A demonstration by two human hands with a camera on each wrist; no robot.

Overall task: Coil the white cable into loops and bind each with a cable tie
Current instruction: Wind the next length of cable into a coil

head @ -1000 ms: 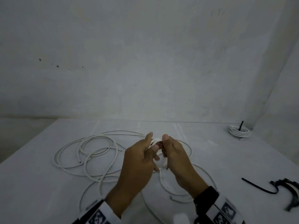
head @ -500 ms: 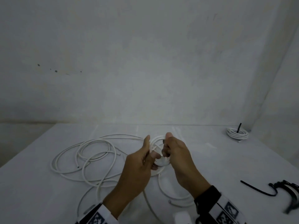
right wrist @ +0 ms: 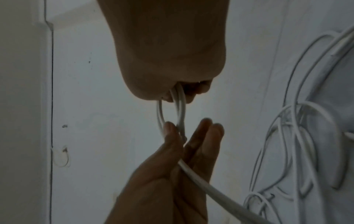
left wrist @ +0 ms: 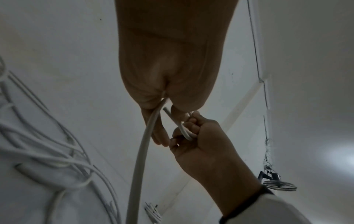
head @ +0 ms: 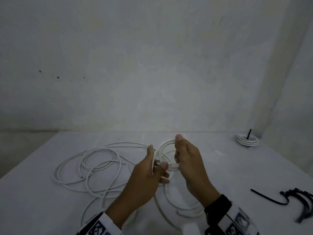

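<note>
— Cable (right wrist: pixel 181 106), small coil, up off the table (head: pixel 33 209), gripped from two sides.
— Right hand (head: pixel 189 163) curls round it; left hand (head: pixel 144 177) pinches it, thumb against nearly straight fingers (right wrist: pixel 206 128).

Blurred black cable ties (head: pixel 294 194) are cropped at right.
</note>
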